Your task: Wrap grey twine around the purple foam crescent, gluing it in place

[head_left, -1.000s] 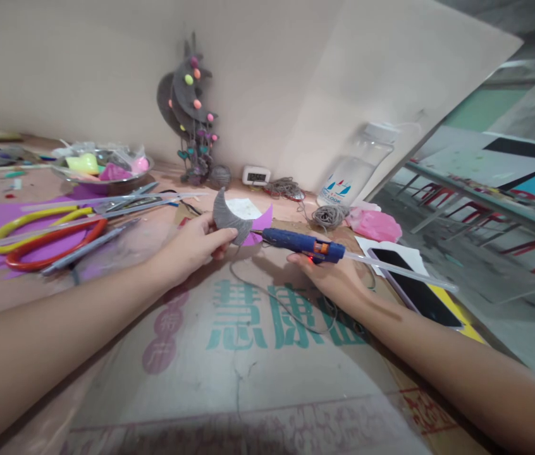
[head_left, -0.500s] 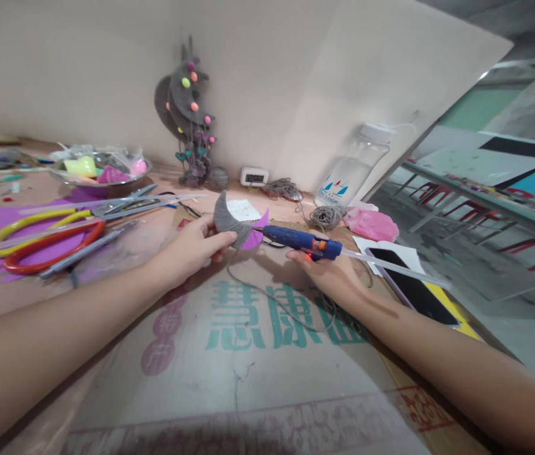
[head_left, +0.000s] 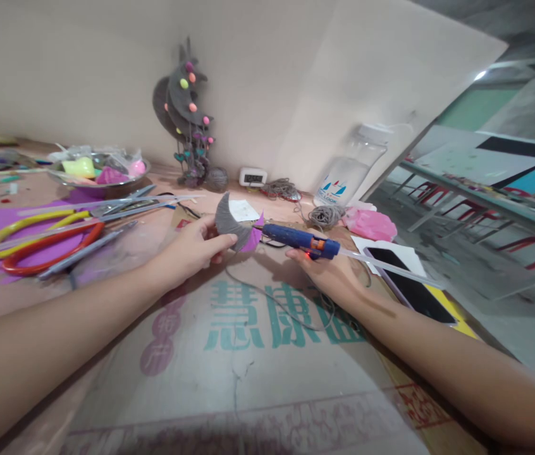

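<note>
Between the thumb and fingers of my left hand is a crescent moon, largely wrapped in grey yarn, with its purple tip bare on the right. My right hand grips a blue glue gun from below, its small light glowing red. A clear glue stick sticks out of the gun's back end. The nozzle is at the purple tip; whether it touches cannot be made out. A loose grey yarn strand trails from the crescent over the printed cardboard.
Scissors with red and yellow handles lie at left, near a metal bowl of coloured bits. A finished moon ornament leans on the wall. A timer, yarn bundle, bottle and phone stand or lie around.
The crescent has turned and tilted slightly, so less of its purple end shows. Both hands keep their hold, and the glue gun stays at the purple part. The whole view shifts a little.
</note>
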`<state>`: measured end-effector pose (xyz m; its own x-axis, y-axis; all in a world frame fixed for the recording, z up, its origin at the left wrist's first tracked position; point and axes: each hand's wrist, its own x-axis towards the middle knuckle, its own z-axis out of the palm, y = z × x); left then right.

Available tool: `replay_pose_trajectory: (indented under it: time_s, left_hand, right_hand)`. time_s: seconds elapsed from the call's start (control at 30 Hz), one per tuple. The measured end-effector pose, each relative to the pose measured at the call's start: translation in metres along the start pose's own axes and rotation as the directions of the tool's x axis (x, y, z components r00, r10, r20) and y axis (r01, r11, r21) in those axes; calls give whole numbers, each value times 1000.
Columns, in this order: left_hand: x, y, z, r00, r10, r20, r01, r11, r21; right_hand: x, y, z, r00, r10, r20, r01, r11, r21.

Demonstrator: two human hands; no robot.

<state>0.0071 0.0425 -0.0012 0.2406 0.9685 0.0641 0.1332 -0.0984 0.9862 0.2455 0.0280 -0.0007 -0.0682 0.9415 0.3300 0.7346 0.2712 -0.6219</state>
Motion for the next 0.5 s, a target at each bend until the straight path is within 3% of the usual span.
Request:
replay_pose_trajectory:
  time_s: [0.13, 0.37, 0.5]
  left_hand:
    - [0, 0, 0, 1000, 3, -7, -3, 1000, -14]
    - [4, -8, -3, 997, -66, 45, 75, 966, -246]
    - [6, -9, -3, 994, -94, 51, 105, 946, -308]
  right_hand:
    - [4, -1, -4, 1000, 7, 7, -7, 999, 33]
    - [13, 2, -9, 999, 19, -46, -6, 962, 273]
    - [15, 8, -13, 993, 111, -42, -98, 965, 244]
